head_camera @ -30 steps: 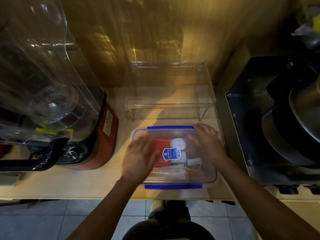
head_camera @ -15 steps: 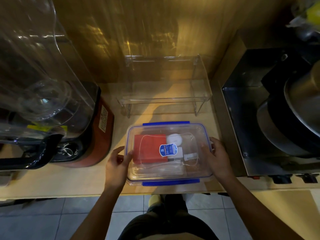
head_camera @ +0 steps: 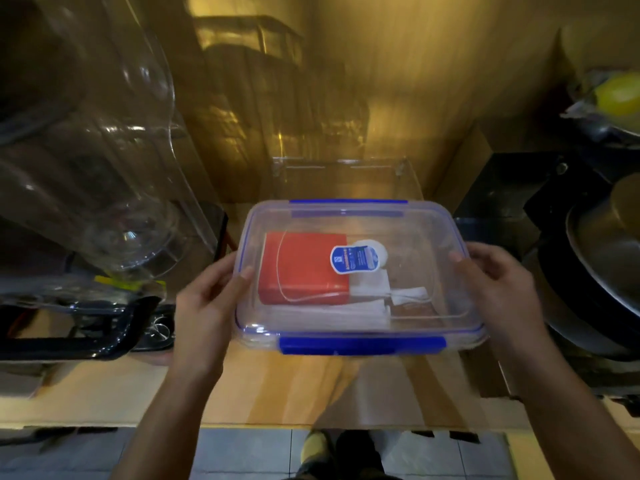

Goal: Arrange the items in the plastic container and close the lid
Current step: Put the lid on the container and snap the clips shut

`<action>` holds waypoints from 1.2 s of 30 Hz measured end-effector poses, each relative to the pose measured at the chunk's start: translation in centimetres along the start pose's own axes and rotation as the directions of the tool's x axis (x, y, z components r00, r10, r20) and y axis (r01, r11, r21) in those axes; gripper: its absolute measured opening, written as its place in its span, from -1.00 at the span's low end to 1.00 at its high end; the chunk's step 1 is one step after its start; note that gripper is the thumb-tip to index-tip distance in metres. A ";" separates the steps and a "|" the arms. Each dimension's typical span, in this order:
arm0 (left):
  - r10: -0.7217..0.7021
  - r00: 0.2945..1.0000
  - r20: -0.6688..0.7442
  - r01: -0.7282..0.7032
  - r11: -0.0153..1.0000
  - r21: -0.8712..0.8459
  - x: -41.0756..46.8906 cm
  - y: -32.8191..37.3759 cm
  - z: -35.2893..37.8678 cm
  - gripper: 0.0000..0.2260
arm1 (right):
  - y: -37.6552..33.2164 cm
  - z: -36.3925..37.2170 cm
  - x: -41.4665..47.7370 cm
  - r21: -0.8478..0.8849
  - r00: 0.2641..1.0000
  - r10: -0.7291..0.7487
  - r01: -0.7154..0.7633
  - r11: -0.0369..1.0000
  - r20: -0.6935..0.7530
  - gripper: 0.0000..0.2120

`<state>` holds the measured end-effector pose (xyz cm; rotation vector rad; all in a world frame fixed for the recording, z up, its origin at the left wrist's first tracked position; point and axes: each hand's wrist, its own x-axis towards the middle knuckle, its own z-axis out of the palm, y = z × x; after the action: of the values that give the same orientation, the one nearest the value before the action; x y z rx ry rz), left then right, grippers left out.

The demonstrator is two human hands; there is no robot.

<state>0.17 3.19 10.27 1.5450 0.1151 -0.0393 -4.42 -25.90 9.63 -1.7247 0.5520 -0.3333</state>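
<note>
My left hand (head_camera: 204,306) and right hand (head_camera: 498,289), each grip clamped on a short end, hold the plastic container (head_camera: 356,327) above the desk (head_camera: 311,389). Items packed, lid (head_camera: 415,230) on; far latch's state unclear.

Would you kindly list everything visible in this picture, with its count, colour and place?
plastic container: one, clear with blue clips, lid on, held between both hands above the counter
red box: one, red, inside the container, left part
round white item: one, white, inside, partly under the blue label
white items: number unclear, white, inside near the front
blender: one, clear jug, black handle, left on the counter
clear rack: one, transparent, behind the container
pans: dark and metal, number unclear, right
yellow object: one, far right, top
counter: one, wooden, below the container
left hand: grips the container's left edge
right hand: grips its right edge
</note>
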 end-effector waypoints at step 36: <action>0.117 0.992 0.037 -0.120 0.859 0.498 16.2 -1.3 4.9 -0.51 | -2.2 6.1 16.8 -0.343 0.987 0.049 0.005 0.939 0.150 -0.80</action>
<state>16.34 -0.96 7.51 2.0714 0.0014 0.0277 13.26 -29.36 9.17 -2.0590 0.5359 -0.0847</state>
